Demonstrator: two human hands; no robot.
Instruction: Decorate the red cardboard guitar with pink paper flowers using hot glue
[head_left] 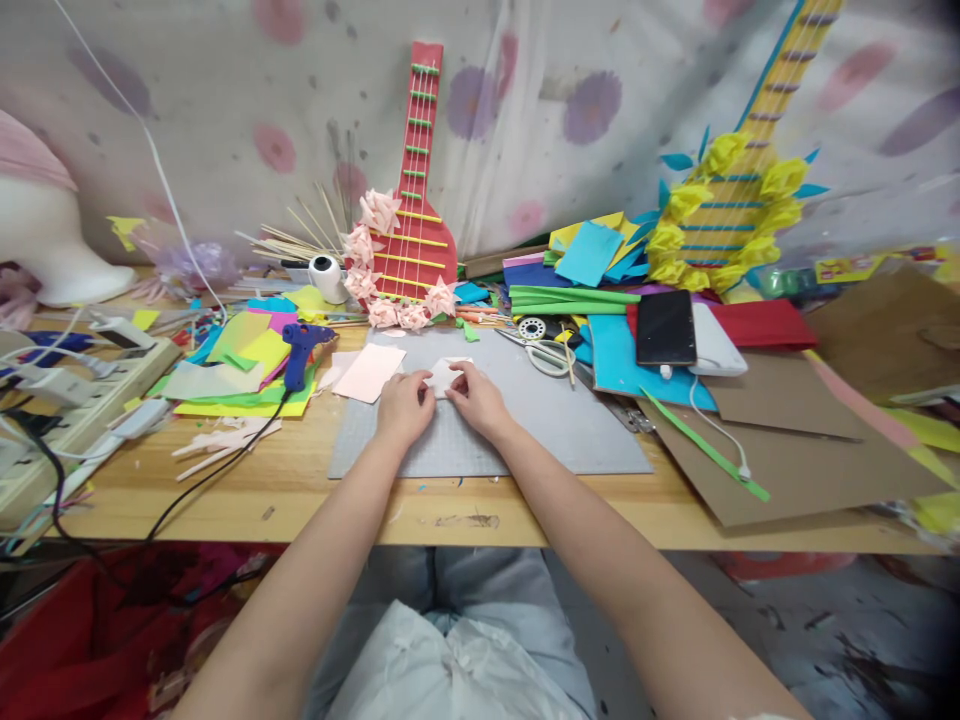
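Note:
Both my hands rest on a grey cutting mat [555, 420] at the middle of the wooden table. My left hand [403, 405] and my right hand [475, 398] pinch a small pale pink piece of paper [444, 373] between their fingertips, pressing it on the mat. The fingers of both hands are curled and closed on it. A larger pale pink sheet [369, 372] lies flat just left of my left hand.
A blue glue gun [301, 350] lies on coloured paper sheets at left, its cord trailing off the table edge. Scissors [546, 355], a black phone [666, 328], brown cardboard [795, 440], a red paper guitar [415, 190] and a yellow-flowered guitar [739, 200] stand around.

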